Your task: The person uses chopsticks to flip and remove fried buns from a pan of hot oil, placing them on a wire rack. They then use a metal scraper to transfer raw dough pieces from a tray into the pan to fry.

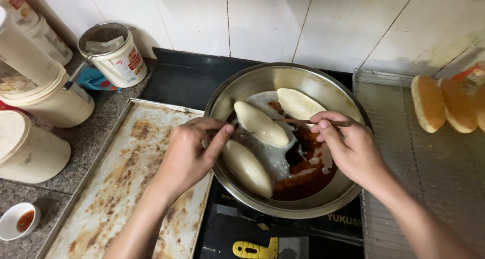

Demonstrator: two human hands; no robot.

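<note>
White plastic tubs (48, 100) stand at the far left of the counter (86, 143), and a small bowl of red sauce (17, 221) sits near its front edge. Beside them lies a stained metal tray (126, 183). The left hand (189, 155) reaches over the pan's (283, 77) rim, its grip pinched on a thin utensil (242, 132), seemingly a chopstick. Three pale dough pieces (260, 123) lie in the pan's oil with dark sauce (303, 170). The right hand (348, 150) has its grip closed on a second stick (298, 120) touching the dough. Browned buns (444, 103) rest on a wire rack (404, 153) at the right.
</note>
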